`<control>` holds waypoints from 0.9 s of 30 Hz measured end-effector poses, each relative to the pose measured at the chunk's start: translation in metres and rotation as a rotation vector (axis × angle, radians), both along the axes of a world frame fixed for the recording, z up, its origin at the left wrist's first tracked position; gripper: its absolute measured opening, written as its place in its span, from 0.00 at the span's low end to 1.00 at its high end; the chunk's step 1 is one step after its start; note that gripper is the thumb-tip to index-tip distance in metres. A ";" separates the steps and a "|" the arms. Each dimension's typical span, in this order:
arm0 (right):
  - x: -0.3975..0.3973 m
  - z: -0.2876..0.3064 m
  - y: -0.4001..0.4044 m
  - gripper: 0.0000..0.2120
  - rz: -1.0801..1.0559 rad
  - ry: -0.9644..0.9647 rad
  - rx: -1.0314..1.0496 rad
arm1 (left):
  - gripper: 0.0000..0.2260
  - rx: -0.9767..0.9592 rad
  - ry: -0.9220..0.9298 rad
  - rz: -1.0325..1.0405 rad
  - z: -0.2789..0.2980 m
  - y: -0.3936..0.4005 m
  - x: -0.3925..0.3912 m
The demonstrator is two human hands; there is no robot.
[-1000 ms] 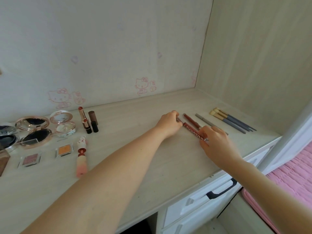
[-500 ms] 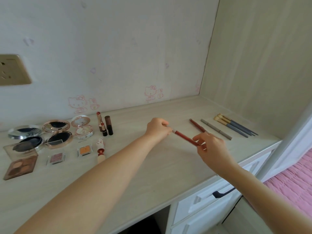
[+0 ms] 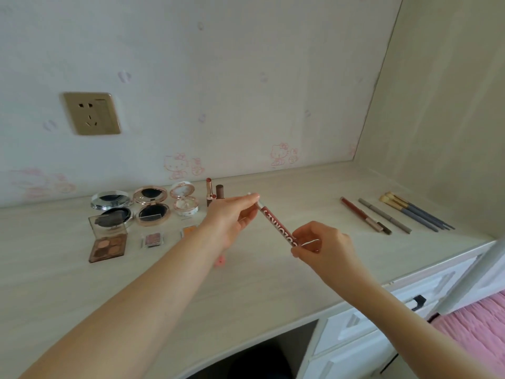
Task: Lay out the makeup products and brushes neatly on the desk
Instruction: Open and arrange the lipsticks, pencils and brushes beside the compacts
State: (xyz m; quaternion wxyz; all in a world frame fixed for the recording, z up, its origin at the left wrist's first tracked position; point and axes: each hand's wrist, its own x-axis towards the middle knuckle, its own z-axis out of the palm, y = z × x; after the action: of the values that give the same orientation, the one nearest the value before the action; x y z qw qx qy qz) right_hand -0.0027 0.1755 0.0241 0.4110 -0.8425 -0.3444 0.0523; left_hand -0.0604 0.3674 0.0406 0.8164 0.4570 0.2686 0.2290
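the red lip pencil (image 3: 277,226) is held up over the desk (image 3: 273,283), slanted, off the surface. the left hand (image 3: 228,221) pinches its far white end; the right hand (image 3: 325,246) has fingers curled round the near end. to the left lie open compacts (image 3: 151,206), dark pans showing, and an open eyeshadow palette (image 3: 108,246) with brown shades. on the right, pencils (image 3: 360,214) and brushes (image 3: 412,212) lie in a row.

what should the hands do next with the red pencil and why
Probably lower the red pencil and lay it on the desk just left of the other red pencil, parallel to it. Both the left hand and right hand hold it in the air, while the pencils and brushes already lie in a tidy row.
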 end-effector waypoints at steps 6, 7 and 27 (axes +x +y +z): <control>-0.035 0.001 0.028 0.07 0.076 0.053 0.107 | 0.09 0.138 0.018 -0.065 0.000 0.018 -0.052; -0.040 0.001 0.033 0.07 0.088 0.066 0.128 | 0.09 0.155 -0.001 -0.074 0.002 0.018 -0.060; -0.117 -0.008 0.111 0.04 0.300 0.204 0.205 | 0.07 0.302 0.030 0.078 -0.013 0.046 -0.164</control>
State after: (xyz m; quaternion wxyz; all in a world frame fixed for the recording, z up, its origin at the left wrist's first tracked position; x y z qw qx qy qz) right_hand -0.1193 0.2869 0.0160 0.5147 -0.7260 -0.4261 0.1625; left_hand -0.2242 0.4131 0.0276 0.7248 0.5671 0.2608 0.2915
